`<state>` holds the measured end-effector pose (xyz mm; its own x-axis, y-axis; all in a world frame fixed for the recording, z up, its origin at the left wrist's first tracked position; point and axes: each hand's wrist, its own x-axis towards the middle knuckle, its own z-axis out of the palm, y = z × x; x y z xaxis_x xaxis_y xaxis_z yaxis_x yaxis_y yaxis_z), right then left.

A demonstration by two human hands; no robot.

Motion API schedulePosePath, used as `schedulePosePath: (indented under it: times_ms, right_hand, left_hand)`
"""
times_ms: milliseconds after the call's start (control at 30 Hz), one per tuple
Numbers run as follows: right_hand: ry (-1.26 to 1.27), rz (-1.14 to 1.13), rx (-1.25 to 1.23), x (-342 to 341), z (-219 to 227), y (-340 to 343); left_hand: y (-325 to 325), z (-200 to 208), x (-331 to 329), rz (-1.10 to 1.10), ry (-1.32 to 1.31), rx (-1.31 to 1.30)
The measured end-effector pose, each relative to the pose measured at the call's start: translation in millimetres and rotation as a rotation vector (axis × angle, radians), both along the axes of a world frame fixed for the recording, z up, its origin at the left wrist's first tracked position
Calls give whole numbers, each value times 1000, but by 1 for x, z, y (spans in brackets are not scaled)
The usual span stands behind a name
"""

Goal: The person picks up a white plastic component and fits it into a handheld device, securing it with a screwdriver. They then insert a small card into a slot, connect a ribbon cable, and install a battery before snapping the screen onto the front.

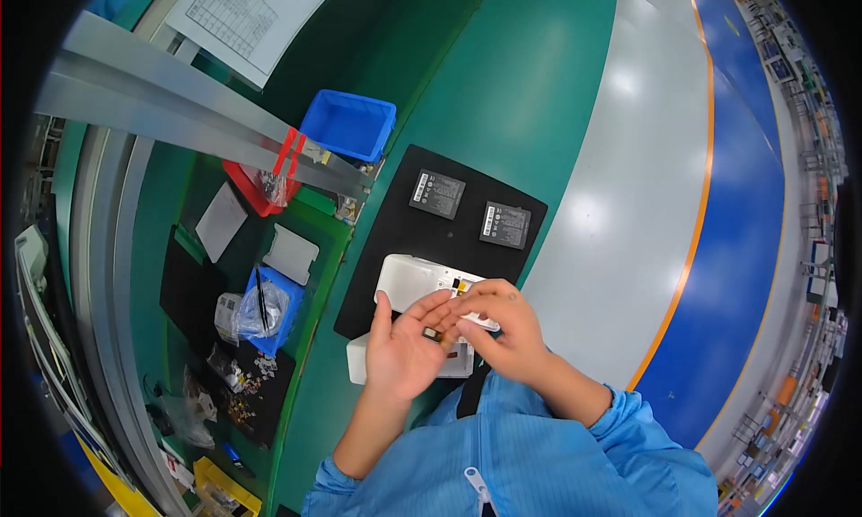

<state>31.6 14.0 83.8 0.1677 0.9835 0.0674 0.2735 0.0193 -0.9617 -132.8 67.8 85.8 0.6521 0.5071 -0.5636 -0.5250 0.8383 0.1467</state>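
My left hand is turned palm up, thumb out to the side and fingers stretched toward the right. A small dark rectangular part with a pale face lies on it near the base of the fingers. My right hand reaches over the left fingertips, its fingers bent and close together; whatever they pinch is hidden. Under both hands lies a white plastic housing with a yellow and black detail at its inner edge. Closer to me is a second white housing piece, partly covered by my left hand.
Two dark flat batteries lie on the black mat. Left of it stand a blue bin, a red tray and a smaller blue box with plastic bags. A metal post crosses the upper left. Small loose parts lie lower left.
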Motion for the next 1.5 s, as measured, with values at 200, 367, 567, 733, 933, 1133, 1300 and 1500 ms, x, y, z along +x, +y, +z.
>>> schedulePosePath:
  times_ms: [200,367,567,733,933,1133,1300,1500]
  right_hand:
    - [-342,-7,59,-1,8,-14]
    - [-244,8,55,0,5,-17]
    - [168,-195,-361,1,-54,-23]
    - [375,-323,-380,-14,-81,-17]
    - [192,-441,-429,-27,-85,2]
    - [-119,-364,-365,-19,-83,5]
    - [20,-347,-484,-18,-79,10]
    - [219,-390,-572,-19,-77,12]
  left_hand:
    - [-8,18,19,46,-48,27]
    - [-16,4,23,56,19,89]
    - [26,-28,4,-114,1431,1399]
    - [44,-46,-6,-418,1531,1225]
    - [43,-65,-13,-370,1500,1221]
    - [45,-54,-9,-409,1515,1199]
    - [45,-59,-12,-399,1511,1209]
    - [46,-61,-12,-409,1504,1194]
